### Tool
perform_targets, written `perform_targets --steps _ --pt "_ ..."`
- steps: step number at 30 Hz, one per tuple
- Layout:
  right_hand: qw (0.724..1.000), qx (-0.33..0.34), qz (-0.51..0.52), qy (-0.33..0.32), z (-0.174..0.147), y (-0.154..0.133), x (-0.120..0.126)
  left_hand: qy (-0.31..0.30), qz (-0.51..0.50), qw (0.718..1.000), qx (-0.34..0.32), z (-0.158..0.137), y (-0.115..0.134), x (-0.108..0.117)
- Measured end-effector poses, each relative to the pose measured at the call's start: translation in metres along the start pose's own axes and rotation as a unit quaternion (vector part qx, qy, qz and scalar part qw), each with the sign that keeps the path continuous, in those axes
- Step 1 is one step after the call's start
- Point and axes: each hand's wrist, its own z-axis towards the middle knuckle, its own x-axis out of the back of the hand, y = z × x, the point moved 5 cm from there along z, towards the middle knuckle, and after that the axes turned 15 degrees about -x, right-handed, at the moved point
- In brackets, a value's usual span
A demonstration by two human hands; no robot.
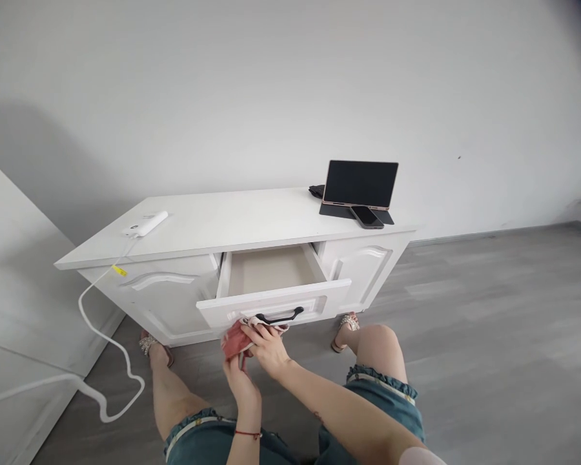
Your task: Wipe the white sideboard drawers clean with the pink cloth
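Note:
A crumpled pink cloth [235,340] with a paler edge is held at the front of a pulled-out white drawer [271,298]. My right hand [267,349] grips the cloth from above, close to the left end of the black drawer handle [283,317]. From below, my left hand [241,381], with a red string at the wrist, closes on the same cloth. Some fingertips of both hands are hidden in its folds. Inside the drawer, the pale bottom [271,268] shows bare.
On the white cabinet top [232,216] stand a tablet [361,183] and, before it, a phone [366,217]. A white power strip [148,224] lies at the left, its cable [104,336] looping down. A white cabinet [14,290] stands at far left.

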Motion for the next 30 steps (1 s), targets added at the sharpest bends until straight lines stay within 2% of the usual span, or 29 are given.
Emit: perform_targets --steps 1,3,5,6,8,10,12,14,17,22,30 --pt "0.999 0.004 -0.039 0.006 -0.002 0.004 0.002 0.024 0.033 0.999 -0.019 -0.007 -0.001 0.003" --pt "0.998 0.006 -0.064 0.022 -0.010 0.013 0.004 0.028 0.089 0.993 -0.078 -0.013 0.006 0.002" --pt "0.997 -0.002 -0.061 0.040 -0.020 0.023 0.006 -0.014 0.105 0.986 -0.125 -0.012 0.016 -0.007" --pt "0.997 -0.012 -0.059 0.051 -0.025 0.029 0.007 -0.034 0.096 0.987 -0.128 -0.011 0.019 -0.014" --pt "0.994 -0.042 -0.065 0.083 -0.036 0.043 0.011 -0.062 0.063 0.993 -0.084 -0.011 0.019 -0.031" --pt "0.986 -0.067 -0.082 0.127 -0.047 0.056 0.017 -0.081 0.032 0.996 0.000 -0.014 0.013 -0.049" --pt "0.979 -0.078 -0.094 0.165 -0.058 0.066 0.023 -0.108 0.011 0.990 0.085 -0.019 0.005 -0.066" --pt "0.974 -0.084 -0.100 0.185 -0.066 0.071 0.026 -0.136 0.000 0.981 0.136 -0.023 0.000 -0.079" --pt "0.972 -0.105 -0.108 0.180 -0.069 0.072 0.020 -0.149 -0.010 0.976 0.158 -0.023 -0.001 -0.086" --pt "0.963 -0.176 -0.116 0.167 -0.060 0.064 -0.002 -0.123 -0.078 0.971 0.191 -0.022 0.000 -0.087" --pt "0.971 -0.173 -0.085 0.140 -0.050 0.057 -0.019 -0.126 -0.079 0.970 0.192 -0.022 0.007 -0.091"
